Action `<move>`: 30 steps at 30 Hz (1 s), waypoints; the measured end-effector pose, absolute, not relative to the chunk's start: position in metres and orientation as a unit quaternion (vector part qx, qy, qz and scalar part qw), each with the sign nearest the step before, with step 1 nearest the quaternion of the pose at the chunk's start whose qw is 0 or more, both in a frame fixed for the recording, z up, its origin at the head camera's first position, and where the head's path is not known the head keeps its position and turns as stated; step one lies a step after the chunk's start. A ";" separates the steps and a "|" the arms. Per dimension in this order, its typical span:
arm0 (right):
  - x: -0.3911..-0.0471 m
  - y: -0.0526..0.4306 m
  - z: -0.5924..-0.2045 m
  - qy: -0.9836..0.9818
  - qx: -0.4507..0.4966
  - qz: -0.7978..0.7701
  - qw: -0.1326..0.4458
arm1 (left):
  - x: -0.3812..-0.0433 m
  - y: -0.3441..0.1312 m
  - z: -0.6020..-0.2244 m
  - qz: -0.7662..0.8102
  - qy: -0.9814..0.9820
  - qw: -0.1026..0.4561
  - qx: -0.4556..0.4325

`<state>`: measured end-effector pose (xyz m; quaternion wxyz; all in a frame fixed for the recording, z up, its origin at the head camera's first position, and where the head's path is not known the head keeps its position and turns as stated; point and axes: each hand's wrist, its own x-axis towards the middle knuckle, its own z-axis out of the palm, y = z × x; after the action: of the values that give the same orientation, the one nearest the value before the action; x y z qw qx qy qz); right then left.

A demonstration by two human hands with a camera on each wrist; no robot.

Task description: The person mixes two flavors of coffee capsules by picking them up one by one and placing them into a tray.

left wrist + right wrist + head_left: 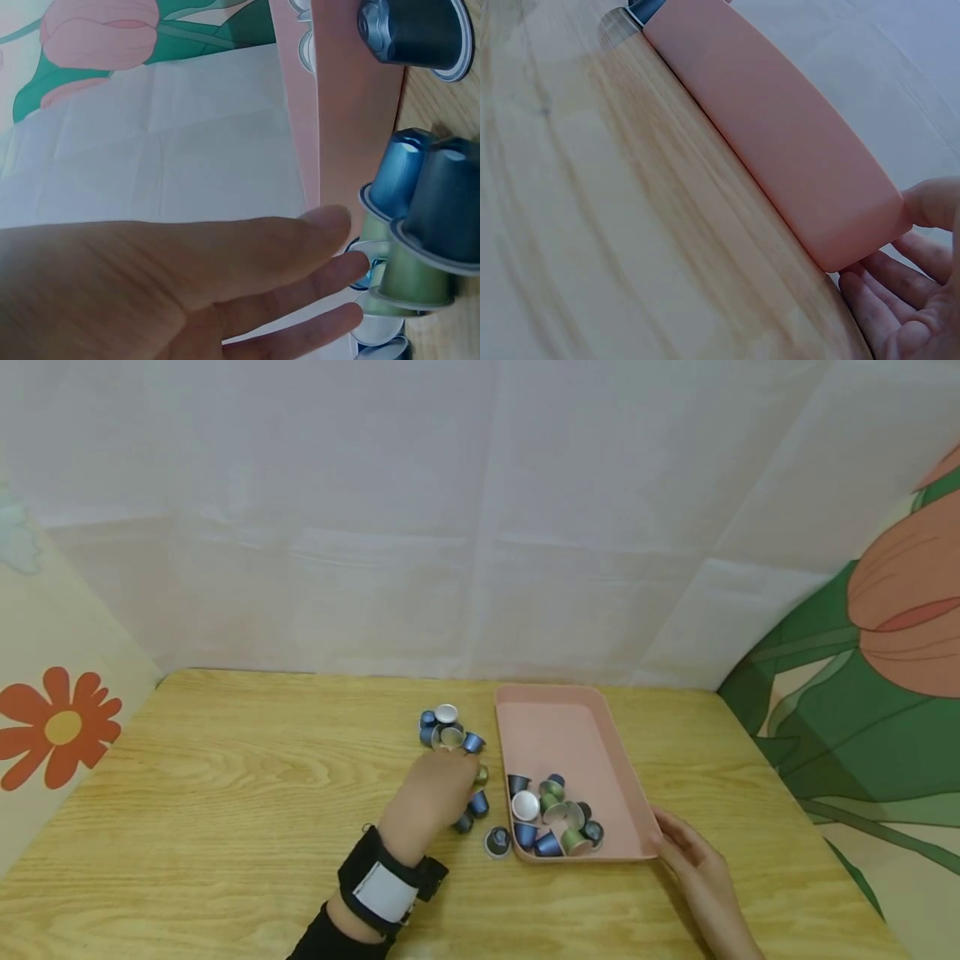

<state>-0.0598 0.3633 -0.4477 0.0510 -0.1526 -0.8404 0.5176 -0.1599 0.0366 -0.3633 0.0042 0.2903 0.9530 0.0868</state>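
Note:
Over a loose pile of coffee capsules (pixel 473 742) left of the tray, my left hand (pixel 431 789) reaches down. In the left wrist view its thumb (pixel 285 236) and fingers (pixel 322 281) are extended beside green capsules (pixel 411 279) and blue capsules (pixel 401 174), with nothing seen held. The fingertips lie close to the capsules; contact is unclear. My right hand (pixel 701 877) grips the near right corner of the pink tray (pixel 570 727), thumb at the rim and fingers around the outside. Blue, green, white and dark capsules (pixel 548 844) lie in the tray's near left part.
One dark capsule (pixel 497 842) stands on the wooden table (pixel 247 793) just left of the tray's near corner. A white cloth (pixel 375 527) hangs behind the table, with flower-printed panels at both sides.

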 end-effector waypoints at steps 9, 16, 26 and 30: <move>-0.061 0.362 -0.447 -0.842 -0.143 0.516 0.061 | -0.163 0.040 -0.370 0.071 0.955 0.027 0.286; -0.061 0.361 -0.447 -0.835 -0.129 0.529 0.075 | -0.168 0.039 -0.371 0.088 0.958 0.059 0.265; -0.060 0.362 -0.448 -0.837 -0.127 0.526 0.074 | -0.174 0.030 -0.375 0.116 0.960 0.081 0.241; -0.060 0.362 -0.448 -0.839 -0.131 0.524 0.070 | -0.174 0.029 -0.374 0.112 0.962 0.080 0.234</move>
<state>-0.0597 0.3619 -0.4477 0.0698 -0.1314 -0.8389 0.5235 -0.1739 0.0291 -0.3743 0.0801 0.2340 0.9624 0.1124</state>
